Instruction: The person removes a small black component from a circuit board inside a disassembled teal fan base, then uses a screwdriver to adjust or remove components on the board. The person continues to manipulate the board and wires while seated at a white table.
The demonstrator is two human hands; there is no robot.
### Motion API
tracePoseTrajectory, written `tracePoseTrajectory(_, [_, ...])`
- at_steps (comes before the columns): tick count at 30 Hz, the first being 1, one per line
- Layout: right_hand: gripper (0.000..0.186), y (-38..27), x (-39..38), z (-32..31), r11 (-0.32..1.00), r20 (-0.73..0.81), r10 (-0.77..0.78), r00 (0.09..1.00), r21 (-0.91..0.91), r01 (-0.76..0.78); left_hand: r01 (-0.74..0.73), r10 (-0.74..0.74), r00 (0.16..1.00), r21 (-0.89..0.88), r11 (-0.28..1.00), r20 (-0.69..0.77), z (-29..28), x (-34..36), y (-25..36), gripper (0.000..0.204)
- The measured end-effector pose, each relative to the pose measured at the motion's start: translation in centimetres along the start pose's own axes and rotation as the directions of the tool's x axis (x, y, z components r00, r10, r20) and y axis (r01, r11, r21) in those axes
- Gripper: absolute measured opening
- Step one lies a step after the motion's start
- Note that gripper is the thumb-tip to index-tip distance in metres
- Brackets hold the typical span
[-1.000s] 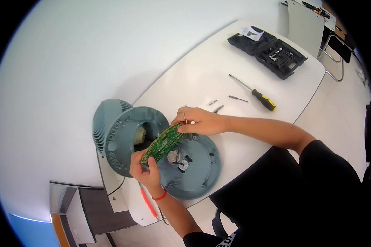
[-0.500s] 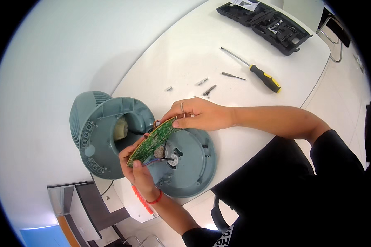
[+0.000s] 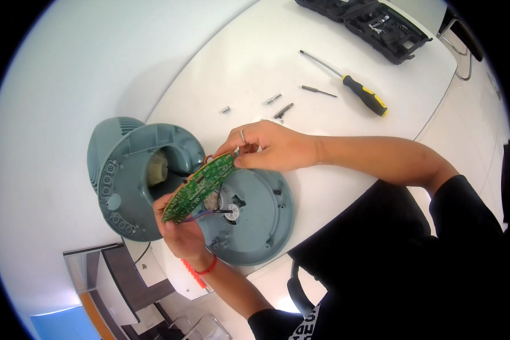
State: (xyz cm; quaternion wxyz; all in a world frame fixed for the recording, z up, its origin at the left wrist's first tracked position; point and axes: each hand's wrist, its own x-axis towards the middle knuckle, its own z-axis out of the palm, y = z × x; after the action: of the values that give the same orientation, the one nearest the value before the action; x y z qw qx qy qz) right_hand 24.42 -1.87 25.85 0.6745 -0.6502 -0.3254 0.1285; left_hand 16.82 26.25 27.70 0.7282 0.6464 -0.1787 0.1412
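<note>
Circuit board (image 3: 201,187): here it is, green and curved along one edge, tilted up in mid-air over the spot where the two grey plastic parts sit side by side.
Left hand (image 3: 181,235): fingers pinching the board's lower end, thumb on the green face, the rest behind; a red wristband (image 3: 207,265) circles the wrist.
Right hand (image 3: 272,144): fingers pinching the upper end, thumb in front, a ring (image 3: 242,136) showing.
Wires (image 3: 197,217): running from near the lower end to the white hub of the round base (image 3: 260,235).
Grey housing (image 3: 119,192): lying left of that base, ribbed at the back, a pale lump inside.
Red handle (image 3: 195,275): on the bench (image 3: 232,68), partly behind the left wrist.
Screwdriver (image 3: 364,94): black and yellow, out beyond the right forearm, a thin bit (image 3: 319,91) near it.
Tool case (image 3: 388,34): lying open at the far end.
</note>
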Motion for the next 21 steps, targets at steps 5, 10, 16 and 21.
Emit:
tracePoseTrajectory(5, [0.035,0.1,-0.2,-0.2,1.0,0.004,0.012,1.0,-0.009,-0.012,0.021,-0.026,0.998,-0.095,0.995,-0.051,-0.8,0.1,-0.8,0.059])
tracePoseTrajectory(10, [0.04,-0.2,0.3,-1.1,0.997,-0.007,-0.034,0.999,-0.067,0.033,0.042,-0.051,0.996,-0.121,0.992,-0.069,-1.2,0.0,-0.8,0.058])
tracePoseTrajectory(16, [0.029,0.0,1.2,-5.9,0.829,-0.363,-0.234,0.902,-0.56,-0.01,0.108,-0.126,0.987,-0.167,0.98,-0.098,-1.2,0.0,-0.9,0.061])
tracePoseTrajectory(21, [0.03,-0.7,1.0,-8.0,0.779,-0.352,0.04,0.935,-0.575,-0.25,0.114,-0.134,0.988,-0.222,0.968,-0.076,-1.9,-0.1,-0.9,0.06])
